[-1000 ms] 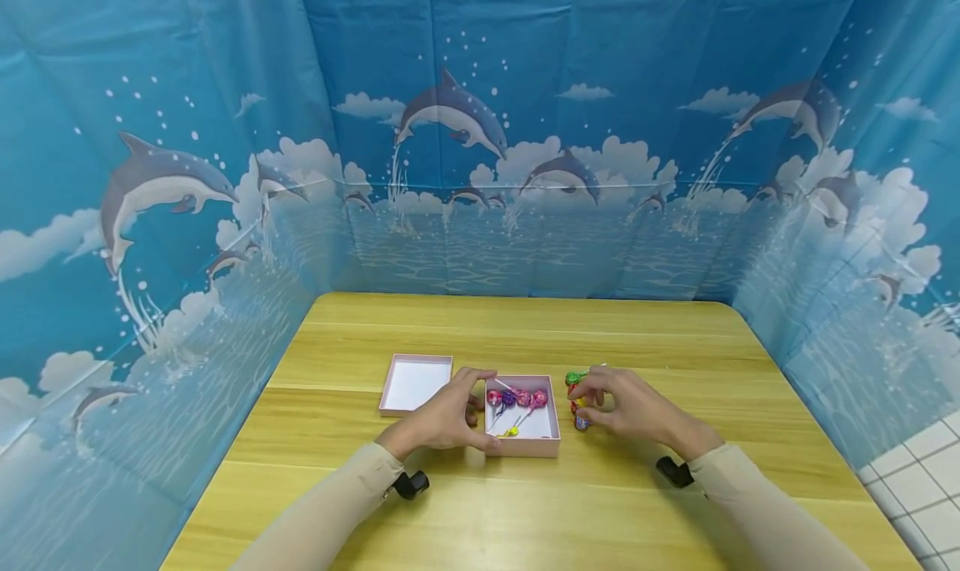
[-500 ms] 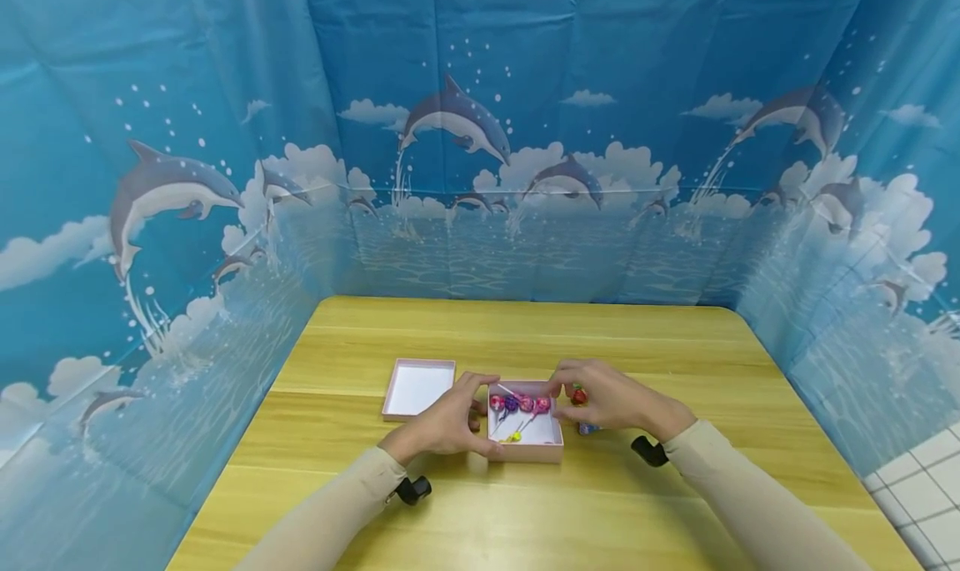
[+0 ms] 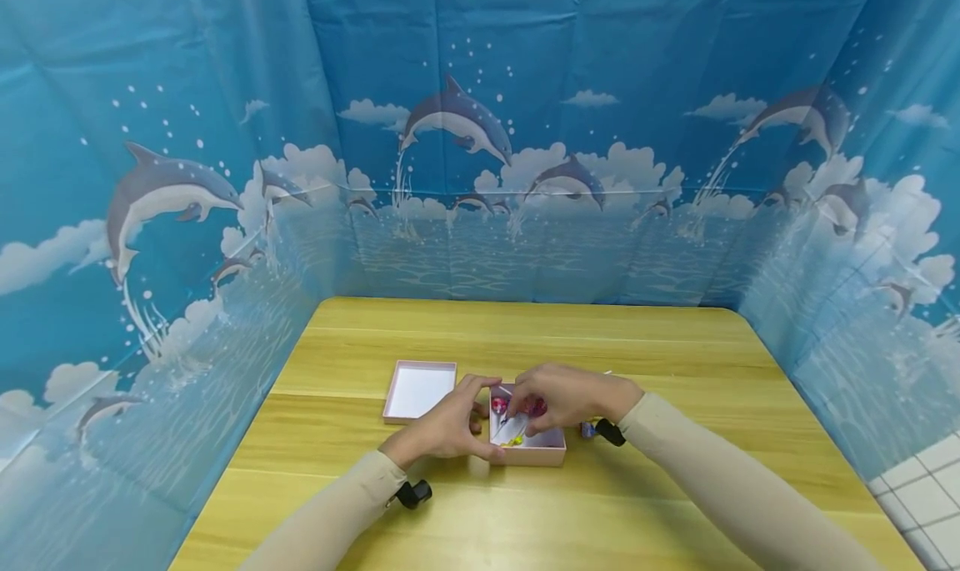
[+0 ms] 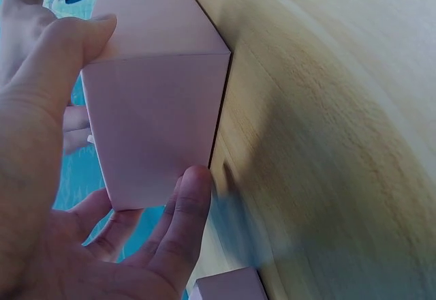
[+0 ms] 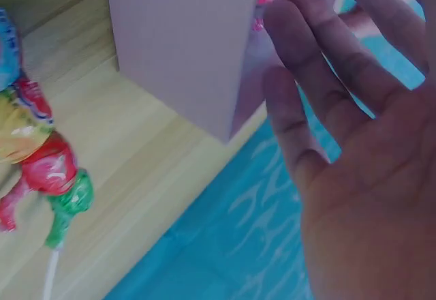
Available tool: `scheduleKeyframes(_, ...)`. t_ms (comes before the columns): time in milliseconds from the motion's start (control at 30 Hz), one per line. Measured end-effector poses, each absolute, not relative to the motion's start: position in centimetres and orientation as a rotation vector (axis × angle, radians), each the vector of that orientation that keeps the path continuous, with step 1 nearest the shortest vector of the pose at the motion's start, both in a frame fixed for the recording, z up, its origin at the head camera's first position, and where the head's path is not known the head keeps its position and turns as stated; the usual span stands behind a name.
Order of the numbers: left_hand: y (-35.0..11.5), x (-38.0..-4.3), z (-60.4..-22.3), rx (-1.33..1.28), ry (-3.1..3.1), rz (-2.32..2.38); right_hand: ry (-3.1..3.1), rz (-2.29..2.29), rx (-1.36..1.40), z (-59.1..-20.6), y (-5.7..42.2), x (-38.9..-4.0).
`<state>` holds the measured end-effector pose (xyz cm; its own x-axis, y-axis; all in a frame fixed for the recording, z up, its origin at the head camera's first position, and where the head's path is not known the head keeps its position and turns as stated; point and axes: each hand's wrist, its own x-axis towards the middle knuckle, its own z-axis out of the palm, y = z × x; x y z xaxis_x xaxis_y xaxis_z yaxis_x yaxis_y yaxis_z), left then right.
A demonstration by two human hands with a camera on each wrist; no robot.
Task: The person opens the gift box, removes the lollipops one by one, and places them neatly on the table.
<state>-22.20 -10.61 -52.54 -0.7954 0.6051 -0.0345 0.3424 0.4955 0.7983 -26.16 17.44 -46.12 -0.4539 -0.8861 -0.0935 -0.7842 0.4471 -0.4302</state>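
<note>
A pink open box (image 3: 527,456) stands on the table in the head view. My left hand (image 3: 447,421) grips its left side, thumb at the near corner and fingers at the far one; the left wrist view shows the box's plain outer wall (image 4: 157,123). My right hand (image 3: 562,394) reaches down into the box, thumb and forefinger apart over the lollipops. A pink lollipop (image 3: 499,405) and a yellow lollipop (image 3: 516,441) show beside it; the purple one is hidden under the fingers. In the right wrist view, several fingers (image 5: 327,88) are stretched along the box opening.
A shallow pink lid (image 3: 422,388) with a white inside lies left of the box. Right of the box, the right wrist view shows a row of lollipops: blue (image 5: 8,48), yellow (image 5: 20,126), red (image 5: 51,167) and green (image 5: 73,192). A dolphin-printed curtain (image 3: 465,246) surrounds the table.
My right hand has moved left from the row of lollipops, across the box's right rim and into the box. My left hand keeps its grip on the box.
</note>
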Motion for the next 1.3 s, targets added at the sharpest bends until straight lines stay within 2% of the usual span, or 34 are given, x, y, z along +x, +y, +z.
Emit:
scheduleKeyframes(433, -10.8, -22.2, -52.7, 0.811, 2.405, 1.225, 2.203, -0.328, -1.332, -46.7, 14.0, -27.2)
scheduleKeyframes(733, -10.8, -22.2, -52.5, 0.788, 2.447, 1.181, 2.133, -0.258, -1.454, -47.6, 12.7, -27.5)
scheduleKeyframes(1133, -10.9, -22.0, -52.5, 0.786, 2.433, 1.193, 2.128, -0.267, -1.461, -48.2, 12.5, -27.4)
scheduleKeyframes(1300, -10.8, -22.4, -52.4, 0.804, 2.454, 1.167, 2.194, -0.306, -1.383, -47.7, 13.1, -27.7)
